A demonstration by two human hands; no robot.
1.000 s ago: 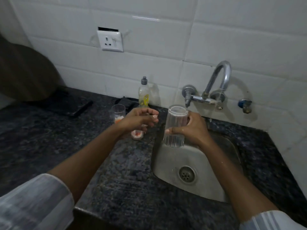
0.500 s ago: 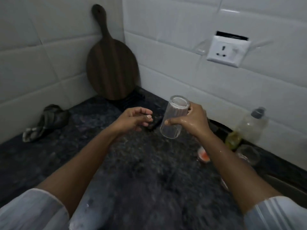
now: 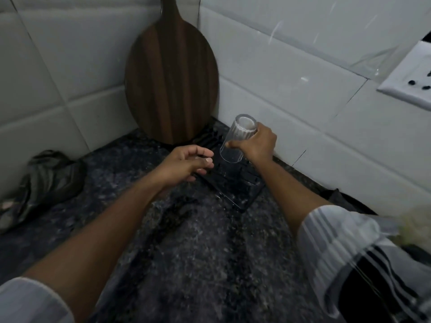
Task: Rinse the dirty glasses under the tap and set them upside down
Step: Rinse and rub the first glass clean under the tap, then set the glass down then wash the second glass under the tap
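So left to right: left hand (image 3: 186, 163) hangs loose, fingers half curled, holding nothing, just beside the glass (image 3: 236, 139). The right hand (image 3: 254, 144) has its grip wrapped round the glass, which is already flipped, base up and tilted off toward the wooden board (image 3: 171, 73), mouth straight below the grip over the dark rack (image 3: 235, 185) on the surface (image 3: 210, 252). Looks like it only needs lowering.

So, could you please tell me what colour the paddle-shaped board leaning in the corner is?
Dark brown wood with lengthwise grain stripes: the board, seen in the head view.
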